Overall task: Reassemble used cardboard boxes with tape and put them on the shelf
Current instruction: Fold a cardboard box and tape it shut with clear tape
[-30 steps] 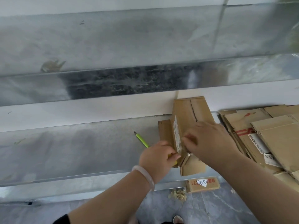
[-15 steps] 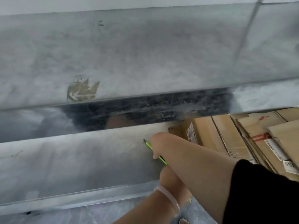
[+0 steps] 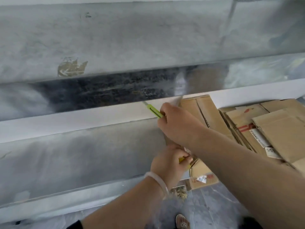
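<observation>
the right hand point(image 3: 178, 124) is closed around the green cutter point(image 3: 154, 112), gripping its rear end. the tool's long axis runs up and to the left, away from the folded box point(image 3: 206, 111), with the tip aimed at the back wall of the metal shelf point(image 3: 82, 154). the folded box lies just right of that hand, its length running from the shelf's back towards the front edge, where its lower flaps hang over. the right forearm reaches in from the right of the box and crosses above the left hand point(image 3: 168, 164), so the right is the nearer hand to the box's upper face.

the left hand, with a pale bracelet point(image 3: 156, 180) on its wrist, sits at the box's near end. its fingers are curled onto the cardboard edge there, with a yellow-green sliver under them that i cannot identify. a stack of flat boxes point(image 3: 270, 129) lies right of the folded box. the next move likely turns on swinging the cutter back towards the box.
</observation>
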